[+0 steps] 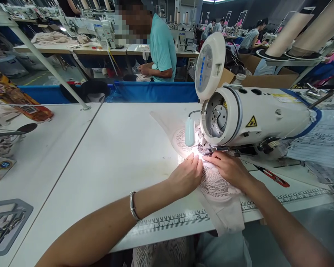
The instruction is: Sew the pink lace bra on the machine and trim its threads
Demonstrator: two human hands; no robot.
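A pale pink lace bra (215, 181) lies under the head of a white sewing machine (247, 115), one lace cup beyond the needle area and the other nearer me. Just in front of the needle, my left hand (187, 174) pinches the fabric edge, fingertips together in the bright lamp light. My right hand (229, 167) grips the cloth from the right, its fingers bent beside the presser foot. The lower band hangs over the table's front edge. Glare hides the needle and the exact stitch point. A round cover (210, 66) on the machine's end stands swung up.
Red snips (272, 176) lie right of my right hand. A ruler strip (178, 221) runs along the front edge. Thread cones (289, 33) stand at the back right. A snack packet (22, 96) sits at the left. Across a blue cloth barrier, a person (163, 48) works.
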